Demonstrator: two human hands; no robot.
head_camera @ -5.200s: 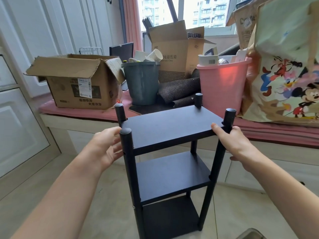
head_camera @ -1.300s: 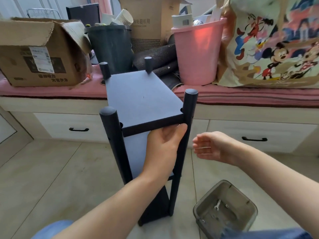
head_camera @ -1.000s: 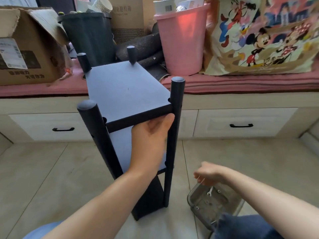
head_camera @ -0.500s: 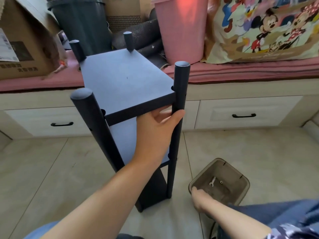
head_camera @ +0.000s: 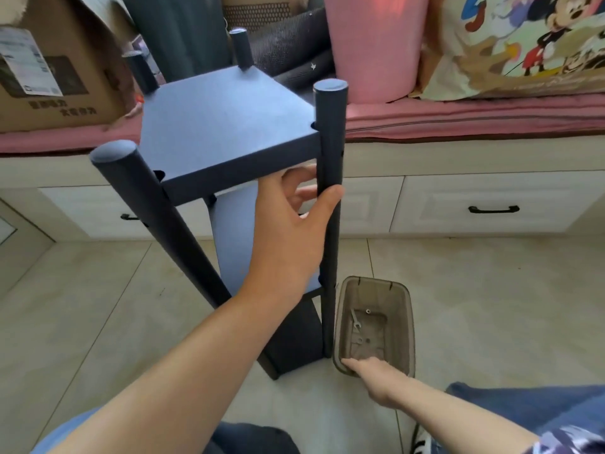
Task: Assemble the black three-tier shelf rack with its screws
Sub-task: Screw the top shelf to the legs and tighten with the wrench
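The black three-tier rack (head_camera: 222, 126) stands upright on the tiled floor, with its four round posts rising above the top shelf. My left hand (head_camera: 288, 237) grips the near right post just under the top shelf, thumb in front and fingers behind. A translucent brown bin (head_camera: 411, 322) sits on the floor against the rack's right foot. It holds a small wrench (head_camera: 355, 321) and a few small screws (head_camera: 368, 311). My right hand (head_camera: 376, 378) holds the bin's near rim.
Behind the rack runs a low window bench with a pink cushion (head_camera: 458, 116) and drawers (head_camera: 493, 209). On it stand a cardboard box (head_camera: 49, 77), a dark bucket (head_camera: 183, 31), a pink bucket (head_camera: 370, 44) and a cartoon-print bag (head_camera: 523, 44). My knee shows at bottom right.
My right hand came off the rack, reached down to the bin and drew it against the rack's right foot. My left hand shifted from the shelf edge onto the near right post.
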